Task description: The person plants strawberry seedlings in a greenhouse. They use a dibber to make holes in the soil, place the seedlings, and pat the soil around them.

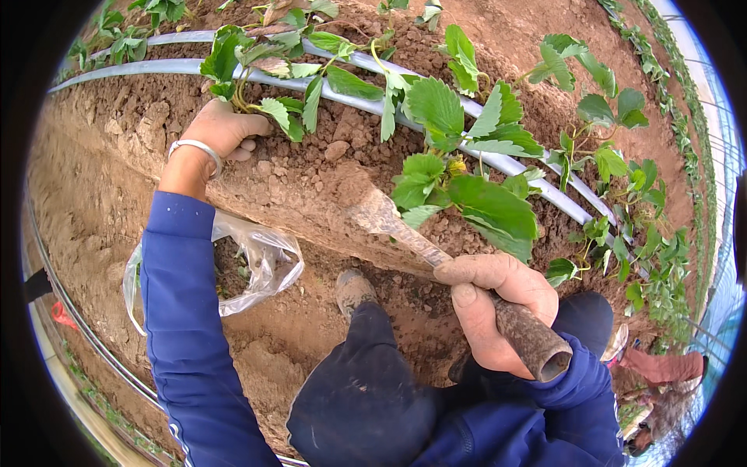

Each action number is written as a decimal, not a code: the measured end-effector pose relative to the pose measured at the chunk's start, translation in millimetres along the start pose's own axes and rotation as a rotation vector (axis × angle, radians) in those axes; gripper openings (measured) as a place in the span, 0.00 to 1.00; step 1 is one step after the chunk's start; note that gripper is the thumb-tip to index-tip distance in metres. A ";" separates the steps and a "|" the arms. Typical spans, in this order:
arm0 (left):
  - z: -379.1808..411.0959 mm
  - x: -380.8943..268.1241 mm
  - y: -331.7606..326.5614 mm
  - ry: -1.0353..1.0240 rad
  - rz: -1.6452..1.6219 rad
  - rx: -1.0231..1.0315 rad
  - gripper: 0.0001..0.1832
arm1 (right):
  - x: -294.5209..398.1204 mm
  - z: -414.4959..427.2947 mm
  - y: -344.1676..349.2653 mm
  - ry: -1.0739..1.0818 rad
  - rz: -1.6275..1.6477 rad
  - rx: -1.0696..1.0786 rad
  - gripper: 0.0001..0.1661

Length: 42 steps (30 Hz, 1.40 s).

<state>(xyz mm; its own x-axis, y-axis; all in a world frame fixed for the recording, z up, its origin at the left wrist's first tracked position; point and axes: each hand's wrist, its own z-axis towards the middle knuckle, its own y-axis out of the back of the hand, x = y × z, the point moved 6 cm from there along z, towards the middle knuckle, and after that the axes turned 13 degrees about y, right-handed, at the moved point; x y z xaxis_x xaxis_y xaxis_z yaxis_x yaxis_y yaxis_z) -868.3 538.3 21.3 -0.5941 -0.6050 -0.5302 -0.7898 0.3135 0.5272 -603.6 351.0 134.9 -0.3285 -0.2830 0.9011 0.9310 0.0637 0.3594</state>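
Observation:
My left hand [217, 129], with a silver bangle at the wrist, reaches to the base of a strawberry plant [224, 52] on the edge of a raised soil bed. Its fingers are bent and partly hidden at the stems, so I cannot tell if they grip them. A metal hand trowel [408, 236] with a rusty, hollow tube handle is in my right hand [502, 303]. Soil clings to the blade, whose tip meets loose earth on the bed's side. Close to the blade grows another strawberry plant [493, 213] with broad toothed leaves.
Two pale drip hoses [350, 102] run along the bed among the plants. A clear plastic bag [274, 257] holding some greenery lies in the furrow beneath my left arm. My muddy shoe [355, 292] stands beside it. Another person's leg [662, 366] shows at the lower right.

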 end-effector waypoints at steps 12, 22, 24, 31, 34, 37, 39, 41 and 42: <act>3.2 15.6 -3.3 -0.045 0.010 -0.052 0.09 | -55.6 43.6 -55.0 0.175 -0.057 0.035 0.09; -34.1 11.8 2.7 -0.404 0.283 -0.267 0.18 | -16.5 -10.0 -4.1 0.133 -0.150 -0.073 0.07; -30.6 14.2 2.2 -0.446 0.256 -0.241 0.18 | -26.7 -6.2 -7.6 0.148 -0.203 -0.094 0.07; -34.6 9.6 1.0 -0.437 0.166 -0.180 0.19 | -47.6 38.3 -62.8 0.433 0.014 0.074 0.20; -23.4 19.9 2.1 -0.393 0.146 -0.159 0.23 | -34.9 39.3 -58.5 0.465 0.063 0.047 0.18; -14.7 21.5 -4.6 -0.383 -0.136 -0.115 0.24 | -49.0 30.7 -56.1 0.372 0.054 -0.024 0.18; 0.9 32.8 -9.5 -0.435 -0.383 -0.126 0.24 | -59.2 45.7 -63.8 0.305 0.049 -0.070 0.25; -19.0 12.2 -17.2 -0.281 -0.237 -0.337 0.19 | -62.7 54.9 -64.9 0.316 0.053 -0.040 0.23; -10.4 21.0 -16.1 -0.289 -0.277 -0.350 0.18 | -61.1 56.2 -68.3 0.294 0.069 -0.010 0.23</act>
<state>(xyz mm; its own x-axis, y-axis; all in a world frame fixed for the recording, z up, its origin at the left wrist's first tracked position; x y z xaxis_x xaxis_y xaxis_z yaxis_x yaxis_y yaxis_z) -866.5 512.9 8.6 -0.4276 -0.3883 -0.8163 -0.8541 -0.1222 0.5055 -656.1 417.7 69.0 -0.2054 -0.5436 0.8138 0.9517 0.0830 0.2957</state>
